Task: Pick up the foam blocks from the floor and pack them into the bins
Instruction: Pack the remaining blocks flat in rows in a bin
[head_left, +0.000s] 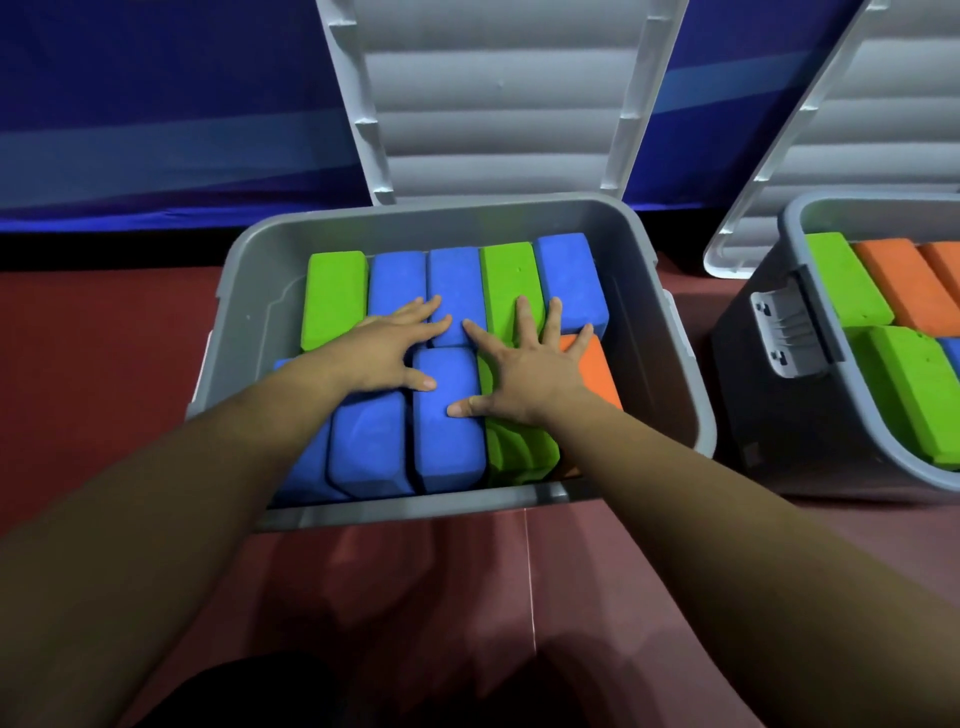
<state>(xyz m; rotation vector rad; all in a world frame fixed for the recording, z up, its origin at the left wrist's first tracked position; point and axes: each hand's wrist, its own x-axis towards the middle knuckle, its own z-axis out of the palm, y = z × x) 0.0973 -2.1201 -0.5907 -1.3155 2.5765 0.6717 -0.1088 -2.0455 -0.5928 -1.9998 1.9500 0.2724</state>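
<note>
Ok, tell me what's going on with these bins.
A person's left hand and right hand press flat, fingers spread, on the blue, green and orange foam blocks that fill the grey bin. A second bin to its right also holds blocks. The grey bin's lid stands open.

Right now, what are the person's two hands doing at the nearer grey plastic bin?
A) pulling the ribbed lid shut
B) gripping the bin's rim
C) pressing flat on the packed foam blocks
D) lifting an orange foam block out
C: the left hand and right hand lie with fingers spread on the blue foam blocks and green foam blocks inside the grey plastic bin, curled round nothing.
</note>
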